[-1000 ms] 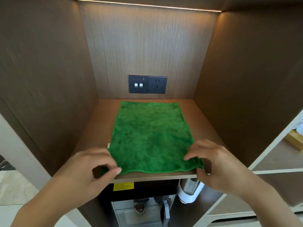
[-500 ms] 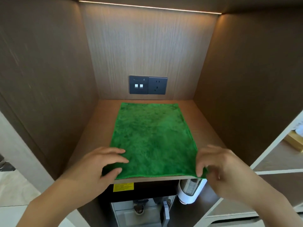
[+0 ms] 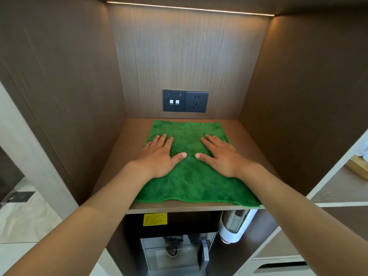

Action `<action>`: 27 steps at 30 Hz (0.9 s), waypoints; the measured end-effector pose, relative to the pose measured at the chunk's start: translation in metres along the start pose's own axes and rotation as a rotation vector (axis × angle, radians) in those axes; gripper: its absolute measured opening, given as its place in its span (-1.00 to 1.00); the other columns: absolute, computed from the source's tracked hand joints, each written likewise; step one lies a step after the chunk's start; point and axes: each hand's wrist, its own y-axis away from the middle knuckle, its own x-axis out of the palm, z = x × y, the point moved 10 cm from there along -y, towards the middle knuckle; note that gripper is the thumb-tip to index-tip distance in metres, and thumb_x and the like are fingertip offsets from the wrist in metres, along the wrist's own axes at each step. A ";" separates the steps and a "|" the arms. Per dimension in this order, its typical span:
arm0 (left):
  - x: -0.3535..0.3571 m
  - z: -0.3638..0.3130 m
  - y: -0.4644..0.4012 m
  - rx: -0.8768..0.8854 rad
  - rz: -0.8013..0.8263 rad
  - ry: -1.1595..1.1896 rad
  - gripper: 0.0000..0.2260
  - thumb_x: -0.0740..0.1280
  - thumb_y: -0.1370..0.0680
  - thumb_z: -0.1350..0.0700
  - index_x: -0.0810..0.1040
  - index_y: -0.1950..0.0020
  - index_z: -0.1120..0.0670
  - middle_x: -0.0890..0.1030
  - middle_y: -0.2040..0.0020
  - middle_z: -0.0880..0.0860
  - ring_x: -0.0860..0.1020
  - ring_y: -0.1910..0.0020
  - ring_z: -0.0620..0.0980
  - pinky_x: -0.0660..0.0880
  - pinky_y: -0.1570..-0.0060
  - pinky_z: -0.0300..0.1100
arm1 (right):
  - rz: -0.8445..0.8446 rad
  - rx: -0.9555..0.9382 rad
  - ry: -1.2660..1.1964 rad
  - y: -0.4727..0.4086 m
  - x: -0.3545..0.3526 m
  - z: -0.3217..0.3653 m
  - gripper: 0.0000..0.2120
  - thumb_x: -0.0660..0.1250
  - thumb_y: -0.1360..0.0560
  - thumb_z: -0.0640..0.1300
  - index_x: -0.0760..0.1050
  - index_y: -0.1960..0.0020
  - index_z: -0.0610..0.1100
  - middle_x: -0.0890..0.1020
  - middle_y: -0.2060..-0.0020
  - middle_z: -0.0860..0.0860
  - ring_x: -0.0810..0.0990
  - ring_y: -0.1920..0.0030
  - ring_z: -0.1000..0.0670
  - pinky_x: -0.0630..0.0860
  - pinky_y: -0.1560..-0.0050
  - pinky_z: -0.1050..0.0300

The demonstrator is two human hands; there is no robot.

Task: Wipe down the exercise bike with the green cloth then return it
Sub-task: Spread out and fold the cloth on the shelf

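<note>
Wooden shelf (image 3: 117, 168) of a lit alcove was seen, green cloth (image 3: 189, 182) laid flat upon it, left hand (image 3: 159, 156) and right hand (image 3: 221, 156) pressed palm-down with fingers straight, wall sockets (image 3: 185, 101) set behind.

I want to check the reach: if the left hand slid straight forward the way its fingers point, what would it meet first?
Probably the wooden back wall, near the socket panel; the left hand lies flat on the green cloth.
</note>
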 end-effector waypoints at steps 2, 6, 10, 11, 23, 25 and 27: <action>0.001 0.000 -0.002 0.000 -0.005 -0.006 -0.09 -0.12 -0.54 -0.56 -0.11 -0.74 -0.05 -0.13 -0.75 0.03 -0.14 -0.72 0.07 -0.11 -0.64 0.05 | 0.007 0.003 -0.004 0.000 0.000 0.001 -0.16 -0.02 -0.60 0.48 -0.07 -0.73 0.05 -0.08 -0.72 0.04 -0.12 -0.71 -0.02 -0.11 -0.67 -0.05; 0.004 0.000 0.003 0.009 0.016 -0.028 -0.08 -0.14 -0.53 -0.57 -0.15 -0.74 -0.05 -0.16 -0.74 0.03 -0.16 -0.72 0.07 -0.12 -0.65 0.07 | 0.013 -0.003 0.012 0.008 -0.001 0.005 -0.18 -0.01 -0.63 0.45 -0.09 -0.73 0.05 -0.09 -0.72 0.04 -0.13 -0.71 -0.01 -0.12 -0.65 -0.04; 0.009 -0.001 0.024 0.018 0.019 -0.043 -0.06 -0.21 -0.49 -0.59 -0.18 -0.73 -0.06 -0.19 -0.74 0.01 -0.19 -0.72 0.06 -0.14 -0.64 0.06 | 0.027 -0.037 0.024 0.026 0.003 0.009 -0.18 -0.05 -0.62 0.47 -0.12 -0.73 0.07 -0.12 -0.72 0.07 -0.15 -0.70 0.02 -0.14 -0.66 -0.04; 0.010 -0.003 0.032 0.016 0.012 -0.043 -0.03 -0.25 -0.46 -0.61 -0.18 -0.73 -0.06 -0.19 -0.74 0.01 -0.19 -0.72 0.05 -0.15 -0.64 0.06 | 0.032 -0.051 0.026 0.033 0.005 0.010 -0.18 -0.06 -0.62 0.47 -0.13 -0.73 0.07 -0.13 -0.71 0.08 -0.16 -0.70 0.03 -0.14 -0.66 -0.04; 0.027 -0.058 0.155 0.037 -0.106 -0.065 -0.07 -0.36 -0.46 -0.49 -0.18 -0.74 -0.02 -0.19 -0.74 -0.01 -0.19 -0.72 0.02 -0.15 -0.66 0.01 | -0.066 -0.205 0.092 0.149 0.021 0.014 -0.09 -0.26 -0.53 0.55 -0.20 -0.72 0.07 -0.18 -0.69 0.18 -0.22 -0.69 0.08 -0.18 -0.67 0.02; 0.029 -0.065 0.173 0.059 -0.148 -0.106 -0.15 -0.35 -0.53 -0.41 -0.17 -0.74 0.00 -0.16 -0.74 0.00 -0.17 -0.72 0.02 -0.16 -0.65 -0.02 | -0.107 -0.227 0.111 0.167 0.025 0.010 -0.17 -0.22 -0.59 0.49 -0.22 -0.72 0.07 -0.20 -0.69 0.18 -0.24 -0.68 0.08 -0.19 -0.66 0.02; 0.030 -0.069 0.187 0.080 -0.187 -0.121 -0.26 -0.31 -0.61 -0.32 -0.15 -0.74 0.00 -0.12 -0.75 -0.02 -0.15 -0.72 0.00 -0.16 -0.65 -0.04 | -0.144 -0.248 0.115 0.181 0.029 0.008 -0.25 -0.20 -0.66 0.41 -0.22 -0.72 0.06 -0.18 -0.69 0.17 -0.24 -0.69 0.07 -0.19 -0.66 0.02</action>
